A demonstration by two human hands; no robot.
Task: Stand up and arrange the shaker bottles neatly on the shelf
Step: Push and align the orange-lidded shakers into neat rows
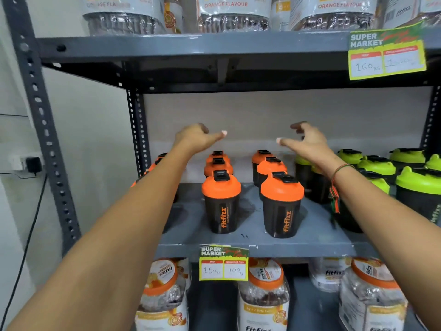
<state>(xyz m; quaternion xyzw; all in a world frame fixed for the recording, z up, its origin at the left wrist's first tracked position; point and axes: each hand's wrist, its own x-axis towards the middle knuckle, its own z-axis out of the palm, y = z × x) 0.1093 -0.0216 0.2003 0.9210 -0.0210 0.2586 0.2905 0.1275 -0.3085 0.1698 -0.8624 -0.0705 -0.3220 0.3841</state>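
Black shaker bottles with orange lids stand upright in rows on the grey middle shelf (pixel 317 237). The front ones are at centre left (pixel 221 201) and centre right (pixel 282 206). More orange-lidded ones stand behind them, and some at the left are hidden by my left arm. Green-lidded shakers (pixel 379 167) stand in rows on the right. My left hand (pixel 198 137) hovers above the back of the orange rows, fingers loosely curled, thumb out, holding nothing. My right hand (pixel 307 140) hovers beside it, fingers spread, empty.
Price tags hang on the middle shelf edge (pixel 223 263) and the upper shelf edge (pixel 385 52). Large jars with orange lids (pixel 263 295) fill the shelf below, and more jars (pixel 235 13) stand above. A slotted grey upright (pixel 40 130) and a wall plug (pixel 32 164) are at left.
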